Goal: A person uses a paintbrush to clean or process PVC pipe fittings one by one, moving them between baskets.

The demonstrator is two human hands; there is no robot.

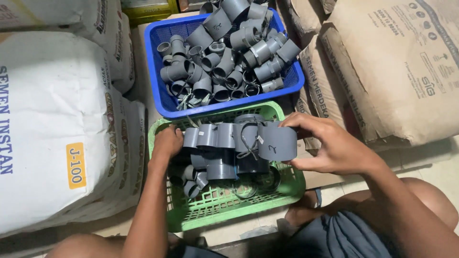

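Observation:
A string-tied row of grey plastic pipe fittings (224, 136) is held level over the green basket (229, 210). My left hand (167, 142) grips the row's left end. My right hand (330, 143) is closed around the large grey fitting at its right end. Under the row, more grey fittings (215, 167) lie inside the green basket. Directly behind it stands a blue basket (162, 102) heaped with many loose grey fittings (229, 57).
White sacks (52, 129) are stacked on the left, close against both baskets. Brown paper sacks (392, 62) are piled on the right. My bare knees (430, 200) show at the bottom, on a pale floor.

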